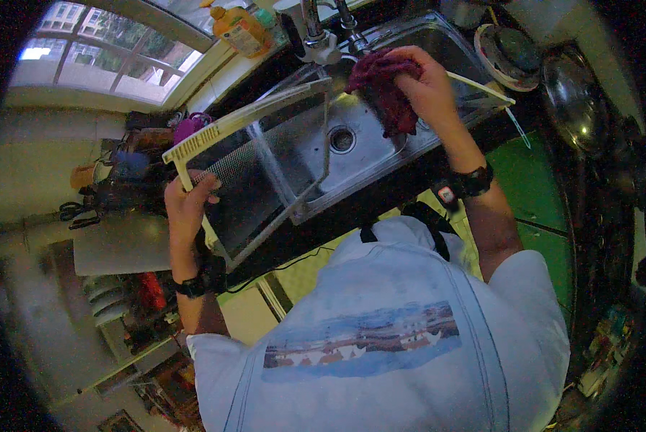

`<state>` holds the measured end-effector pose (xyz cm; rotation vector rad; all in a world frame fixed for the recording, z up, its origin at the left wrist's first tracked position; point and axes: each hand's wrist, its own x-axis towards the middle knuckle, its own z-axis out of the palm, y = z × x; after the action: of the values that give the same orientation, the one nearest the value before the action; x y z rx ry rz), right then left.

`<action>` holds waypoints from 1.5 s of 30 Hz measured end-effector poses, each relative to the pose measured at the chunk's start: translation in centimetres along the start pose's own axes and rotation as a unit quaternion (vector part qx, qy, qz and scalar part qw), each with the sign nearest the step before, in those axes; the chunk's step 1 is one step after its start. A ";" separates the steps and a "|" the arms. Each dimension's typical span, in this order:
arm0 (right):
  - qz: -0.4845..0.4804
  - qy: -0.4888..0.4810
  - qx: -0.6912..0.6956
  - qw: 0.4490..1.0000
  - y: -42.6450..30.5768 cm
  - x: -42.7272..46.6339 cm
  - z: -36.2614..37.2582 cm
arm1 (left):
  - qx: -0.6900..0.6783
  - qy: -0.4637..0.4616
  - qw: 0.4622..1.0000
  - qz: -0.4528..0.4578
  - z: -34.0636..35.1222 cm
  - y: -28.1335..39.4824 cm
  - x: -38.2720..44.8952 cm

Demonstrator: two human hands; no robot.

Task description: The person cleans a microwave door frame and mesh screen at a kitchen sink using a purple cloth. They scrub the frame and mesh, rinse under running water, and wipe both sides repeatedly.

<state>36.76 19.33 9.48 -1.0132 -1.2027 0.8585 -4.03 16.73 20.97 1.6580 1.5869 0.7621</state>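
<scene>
My left hand (192, 191) grips one end of a pale plastic frame with a clear panel (247, 121), thumb on the inner side. The frame is held tilted over the left part of a stainless steel sink (323, 173). My right hand (423, 81) pinches a dark red cloth (390, 89), which hangs bunched over the basin, right of the drain (342, 139). Behind the cloth and the frame stands the faucet (320, 46). A pale strip (479, 89) lies across the sink's right part; whether it belongs to the frame, I cannot tell.
An orange pump bottle (240, 33) stands on the window ledge behind the sink. Stacked bowls (506, 56) and a shiny metal lid or pan (576, 102) are at the right. Scissors (77, 213) and dark clutter lie at the left, near a pale board (120, 243). A thin black cable hangs below the counter.
</scene>
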 end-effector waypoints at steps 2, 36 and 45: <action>0.009 -0.029 -0.022 0.999 1.4 0.3 0.8 | -0.030 0.002 0.999 -0.020 -0.4 -1.8 1.1; 0.005 0.033 -0.242 0.970 18.6 1.9 21.3 | -0.180 -0.109 0.977 -0.040 9.6 -7.9 8.6; 0.158 -0.070 -0.163 0.971 21.7 6.1 17.1 | -0.178 -0.100 0.976 -0.071 7.3 -10.5 9.5</action>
<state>20.82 34.89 -7.94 -1.4603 -1.3522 1.0126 -3.48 25.50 7.62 1.3036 1.3231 0.7318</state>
